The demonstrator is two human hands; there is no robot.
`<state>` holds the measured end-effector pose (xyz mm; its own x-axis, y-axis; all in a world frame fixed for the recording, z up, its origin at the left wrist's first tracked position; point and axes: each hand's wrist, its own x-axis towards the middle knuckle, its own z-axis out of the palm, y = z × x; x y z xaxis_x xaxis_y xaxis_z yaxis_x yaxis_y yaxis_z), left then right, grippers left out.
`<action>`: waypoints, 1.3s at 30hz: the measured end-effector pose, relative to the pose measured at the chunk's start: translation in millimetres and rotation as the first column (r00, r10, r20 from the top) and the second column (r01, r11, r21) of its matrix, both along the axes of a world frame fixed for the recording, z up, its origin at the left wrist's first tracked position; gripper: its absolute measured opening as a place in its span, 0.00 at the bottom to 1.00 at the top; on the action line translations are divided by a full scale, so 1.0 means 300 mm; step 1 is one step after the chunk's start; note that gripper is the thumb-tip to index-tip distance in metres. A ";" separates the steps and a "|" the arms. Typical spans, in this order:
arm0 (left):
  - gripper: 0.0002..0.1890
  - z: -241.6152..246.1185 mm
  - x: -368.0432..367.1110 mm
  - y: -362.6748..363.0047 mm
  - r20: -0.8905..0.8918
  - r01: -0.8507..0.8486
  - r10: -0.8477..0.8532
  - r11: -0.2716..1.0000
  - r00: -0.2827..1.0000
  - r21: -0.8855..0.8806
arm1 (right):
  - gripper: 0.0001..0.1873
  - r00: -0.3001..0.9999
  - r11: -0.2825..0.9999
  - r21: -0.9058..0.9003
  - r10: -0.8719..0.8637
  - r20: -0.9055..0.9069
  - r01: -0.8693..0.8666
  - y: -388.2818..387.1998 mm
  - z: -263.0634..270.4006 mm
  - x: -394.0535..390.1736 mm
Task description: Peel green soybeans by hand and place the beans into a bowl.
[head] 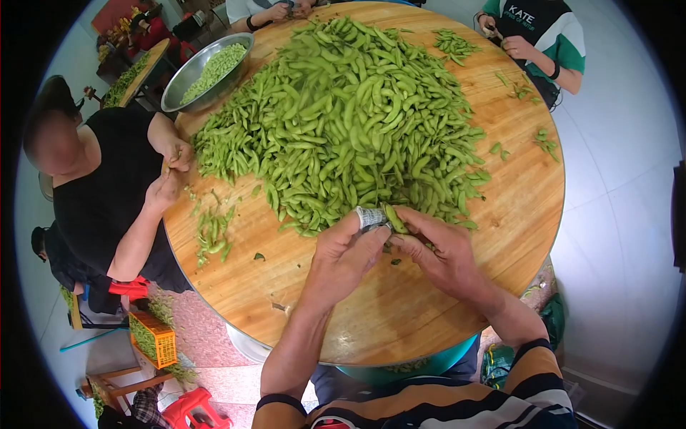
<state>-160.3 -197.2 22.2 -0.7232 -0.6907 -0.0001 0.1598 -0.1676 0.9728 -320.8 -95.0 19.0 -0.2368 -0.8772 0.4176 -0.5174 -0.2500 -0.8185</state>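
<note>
A green soybean pod [395, 220] is held between the fingertips of both my hands, above the near side of the round wooden table [429, 316]. My left hand [345, 249] pinches at the pod's left side; a grey patterned wrap [371, 216] covers its index finger. From the right, my right hand [440, 248] grips the same pod between thumb and fingers. The two thumb tips almost meet below it. Just beyond my hands rises a large heap of soybean pods [348, 118]. What lies inside my curled fingers is hidden.
A metal basin [179, 99] of shelled beans [217, 69] stands at the far left. A person in black [112, 177] works at the left edge; two others sit across. Loose pods [213, 233] lie on the left. Below the near edge is a teal tub [429, 364].
</note>
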 end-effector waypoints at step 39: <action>0.04 -0.023 -0.001 -0.020 0.142 0.089 -0.098 0.994 0.985 0.066 | 0.14 0.866 0.940 0.166 0.192 0.461 -0.297 -0.015 -0.045 -0.065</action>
<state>-160.7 -203.3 15.3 -0.7739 -0.6157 -0.1484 -0.0009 -0.2332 0.9724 -340.2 -99.4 5.6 -0.1120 -0.9877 0.1090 -0.0457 -0.1044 -0.9935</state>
